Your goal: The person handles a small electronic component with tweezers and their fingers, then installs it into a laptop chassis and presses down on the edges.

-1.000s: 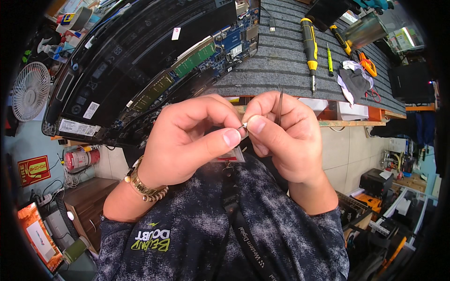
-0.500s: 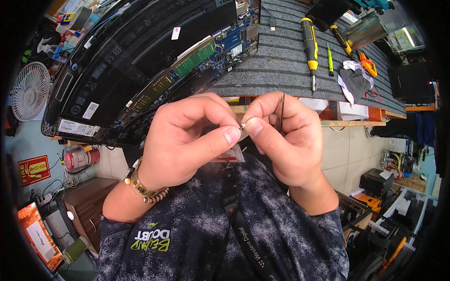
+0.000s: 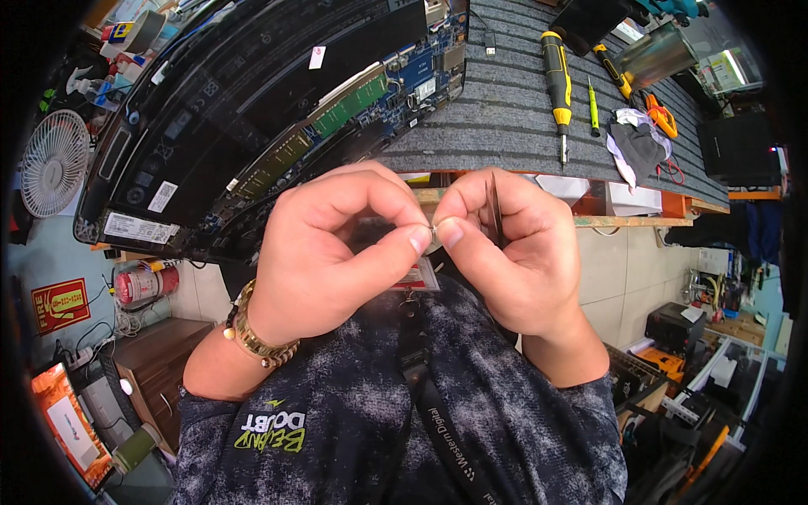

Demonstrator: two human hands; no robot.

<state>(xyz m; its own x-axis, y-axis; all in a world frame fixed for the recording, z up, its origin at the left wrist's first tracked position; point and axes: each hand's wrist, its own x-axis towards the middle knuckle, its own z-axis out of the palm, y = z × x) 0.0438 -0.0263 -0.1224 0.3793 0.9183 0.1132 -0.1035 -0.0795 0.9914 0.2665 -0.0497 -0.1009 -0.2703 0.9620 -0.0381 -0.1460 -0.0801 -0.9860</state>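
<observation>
Thumb and forefinger of my left hand [image 3: 341, 240] are closed in a pinch, tip to tip with those of my right hand [image 3: 513, 252]. Between the fingertips sits a tiny pale piece [image 3: 434, 231], too small to name. Dark tweezers [image 3: 494, 210] are tucked in the fingers of my right hand, their points upward. Beyond my left hand lies an opened laptop [image 3: 252, 109], its black battery, green memory module [image 3: 349, 107] and blue circuit board exposed.
A ribbed grey mat [image 3: 497, 109] covers the bench. On it lie a yellow-black screwdriver [image 3: 556, 84], a slim green screwdriver [image 3: 593, 109], a grey-white cloth [image 3: 635, 147] and orange-handled pliers [image 3: 661, 115]. A white fan [image 3: 55, 164] stands at left.
The tweezers have turned a little in my right hand and lean more to the left. My fingertips have come closer around the tiny piece, which shows less now.
</observation>
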